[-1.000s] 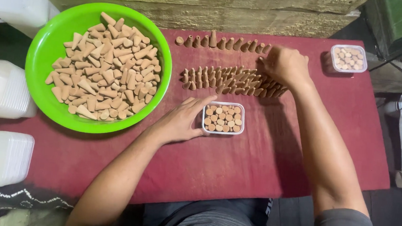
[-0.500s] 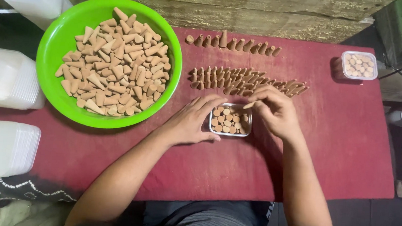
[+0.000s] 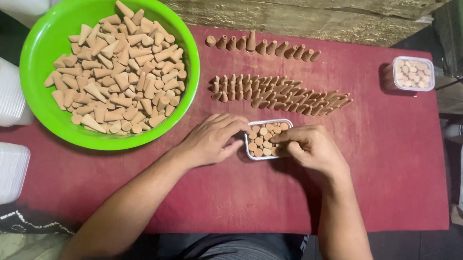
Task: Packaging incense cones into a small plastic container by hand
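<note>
We see a small clear box (image 3: 266, 139) on the red tablecloth (image 3: 394, 159), directly between our two hands. It is almost full of brown cones standing with their round bases up. Our left hand (image 3: 212, 139) lies flat at the left wall of the box, with its fingertips touching the rim; it is not closed on anything. Our right hand (image 3: 308, 147) comes from the right side, and its fingers are bent over the right edge of the box, touching the cones there. We cannot tell if a cone is pinched under these fingers.

Just behind the box there is a dense double row of cones (image 3: 278, 93), and further back a single row (image 3: 263, 45). A green bowl (image 3: 45, 49) with many loose cones stands to the left. A second filled box (image 3: 413, 73) stands well apart at the right.
</note>
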